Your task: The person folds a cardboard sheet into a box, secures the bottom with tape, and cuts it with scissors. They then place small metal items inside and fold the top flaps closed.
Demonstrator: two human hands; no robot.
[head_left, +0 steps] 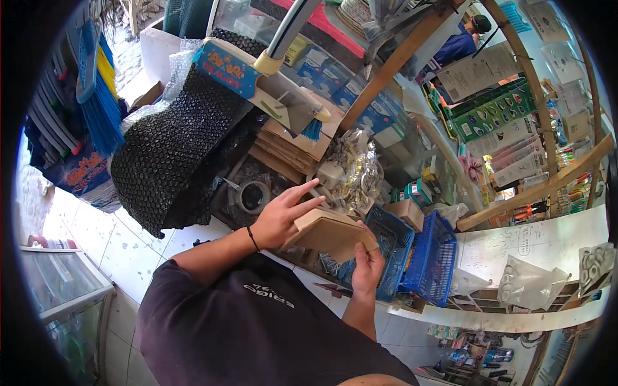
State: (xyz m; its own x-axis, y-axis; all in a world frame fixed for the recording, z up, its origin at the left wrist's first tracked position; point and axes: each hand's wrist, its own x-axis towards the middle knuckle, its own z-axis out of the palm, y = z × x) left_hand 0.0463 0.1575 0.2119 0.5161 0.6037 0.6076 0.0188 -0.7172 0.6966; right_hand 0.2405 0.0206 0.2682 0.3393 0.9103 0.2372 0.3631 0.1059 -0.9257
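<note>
A small brown cardboard box (335, 237) is tilted in front of my chest. My right hand (368, 262) grips its right end, with the thumb on the near face and fingers at the far edge. On the other end lies my left hand (283, 215), wearing a dark wristband; its fingers are stretched out and spread along the upper edge. The left thumb is hidden. Just beyond my hands are a coil of grey wire (253, 195), a stack of flattened cardboard (290, 151) and clear bags of metal fittings (357, 170).
Black bubble wrap (177, 138) bulges at the left beside blue brooms (100, 109). Blue plastic baskets (432, 257) stand right of my hands. A wooden-framed display case (399, 71) extends across the back, with a person (457, 48) beyond. A glass cabinet (71, 283) stands lower left.
</note>
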